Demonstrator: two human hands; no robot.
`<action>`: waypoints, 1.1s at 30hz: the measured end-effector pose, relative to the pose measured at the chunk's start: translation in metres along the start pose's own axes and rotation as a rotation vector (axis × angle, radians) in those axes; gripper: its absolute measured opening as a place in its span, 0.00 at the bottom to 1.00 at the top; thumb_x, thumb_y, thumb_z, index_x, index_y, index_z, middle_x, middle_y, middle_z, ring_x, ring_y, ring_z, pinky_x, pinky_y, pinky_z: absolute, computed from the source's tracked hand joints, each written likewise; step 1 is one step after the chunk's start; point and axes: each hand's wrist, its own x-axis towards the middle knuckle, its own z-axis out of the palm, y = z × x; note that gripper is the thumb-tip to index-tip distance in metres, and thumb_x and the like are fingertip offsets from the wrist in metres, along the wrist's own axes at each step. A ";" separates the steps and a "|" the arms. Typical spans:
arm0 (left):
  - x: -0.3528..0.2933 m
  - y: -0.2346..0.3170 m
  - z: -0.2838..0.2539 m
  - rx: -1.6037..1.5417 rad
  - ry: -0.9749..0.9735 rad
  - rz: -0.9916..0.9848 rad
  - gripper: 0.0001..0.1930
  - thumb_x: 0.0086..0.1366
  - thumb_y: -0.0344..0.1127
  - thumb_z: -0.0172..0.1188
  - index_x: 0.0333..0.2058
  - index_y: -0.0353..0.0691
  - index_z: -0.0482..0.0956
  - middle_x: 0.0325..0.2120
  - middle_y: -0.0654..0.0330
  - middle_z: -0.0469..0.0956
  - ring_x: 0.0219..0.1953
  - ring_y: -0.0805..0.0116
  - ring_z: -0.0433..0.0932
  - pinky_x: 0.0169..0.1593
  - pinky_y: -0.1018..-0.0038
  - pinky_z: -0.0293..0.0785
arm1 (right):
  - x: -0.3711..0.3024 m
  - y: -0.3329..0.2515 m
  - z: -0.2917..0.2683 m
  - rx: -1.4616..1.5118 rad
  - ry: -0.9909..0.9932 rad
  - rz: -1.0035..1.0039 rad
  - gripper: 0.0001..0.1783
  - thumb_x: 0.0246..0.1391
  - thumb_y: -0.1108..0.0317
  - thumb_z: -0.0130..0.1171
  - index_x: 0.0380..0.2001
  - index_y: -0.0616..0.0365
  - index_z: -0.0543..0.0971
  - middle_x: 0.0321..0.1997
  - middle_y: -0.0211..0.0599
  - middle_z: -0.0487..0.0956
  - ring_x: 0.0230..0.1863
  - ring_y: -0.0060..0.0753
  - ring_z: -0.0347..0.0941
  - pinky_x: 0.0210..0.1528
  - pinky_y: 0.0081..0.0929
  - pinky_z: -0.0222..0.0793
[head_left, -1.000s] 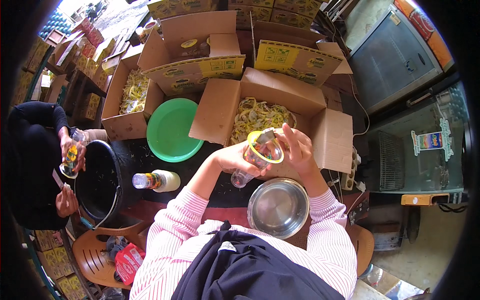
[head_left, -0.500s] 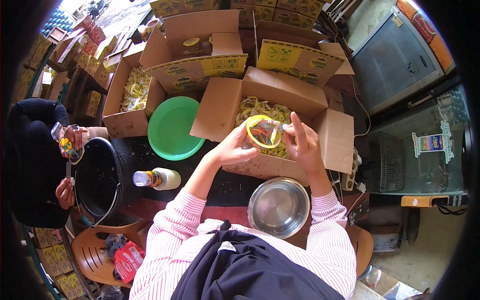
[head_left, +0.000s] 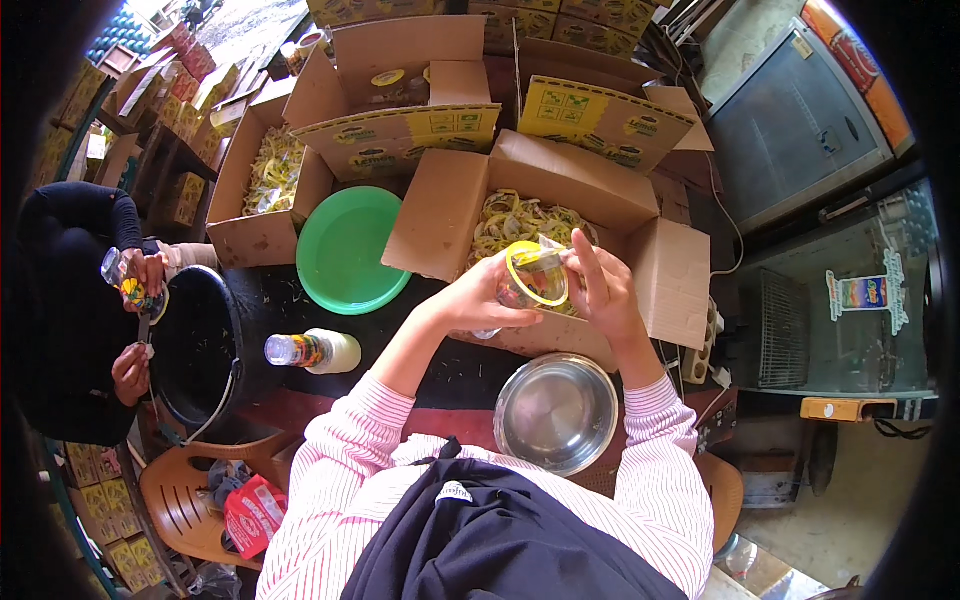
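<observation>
My left hand (head_left: 472, 300) grips a clear plastic cup (head_left: 537, 279) with a bright yellow rim, tilted so its opening faces up toward me. At that rim, the thumb and fingers of my right hand (head_left: 608, 292) pinch a small pale flat piece (head_left: 540, 254), too small to make out fully; the index finger sticks up. Both hands are above the near side of an open cardboard box (head_left: 430, 225) holding a tangle of yellow rings and strips (head_left: 520, 222). A shiny metal bowl (head_left: 556, 415) stands nearer me, below the hands.
A green basin (head_left: 345, 250) and a stack of clear cups (head_left: 300, 350) lie left. Farther left, a co-worker's hands (head_left: 135, 330) hold a cup and a knife over a black bucket (head_left: 232, 325). More open boxes (head_left: 400, 140) stand behind; a glass cabinet (head_left: 840, 300) is right.
The cup has shifted slightly right and down. The pale piece in my right fingers now lies across the far part of the rim. The co-worker's hands have barely moved.
</observation>
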 end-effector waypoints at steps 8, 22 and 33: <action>0.003 0.003 -0.008 -0.033 -0.040 -0.052 0.35 0.44 0.35 0.68 0.52 0.38 0.63 0.39 0.61 0.73 0.40 0.76 0.70 0.42 0.78 0.70 | -0.002 0.008 -0.006 0.125 0.043 0.262 0.41 0.36 0.82 0.60 0.58 0.59 0.60 0.26 0.36 0.76 0.27 0.33 0.74 0.32 0.28 0.72; -0.001 0.003 -0.011 -0.211 0.033 -0.082 0.38 0.45 0.35 0.67 0.54 0.37 0.57 0.46 0.57 0.68 0.49 0.69 0.65 0.56 0.72 0.58 | 0.003 -0.005 -0.022 0.115 -0.040 0.317 0.12 0.33 0.83 0.60 0.26 0.59 0.76 0.26 0.35 0.74 0.29 0.36 0.72 0.31 0.28 0.70; -0.005 0.008 -0.011 -0.040 0.045 -0.035 0.39 0.44 0.32 0.67 0.54 0.35 0.55 0.42 0.57 0.70 0.45 0.71 0.68 0.50 0.74 0.64 | 0.007 -0.018 -0.034 -0.098 -0.171 0.106 0.13 0.31 0.78 0.59 0.28 0.59 0.77 0.28 0.34 0.74 0.34 0.36 0.71 0.34 0.32 0.70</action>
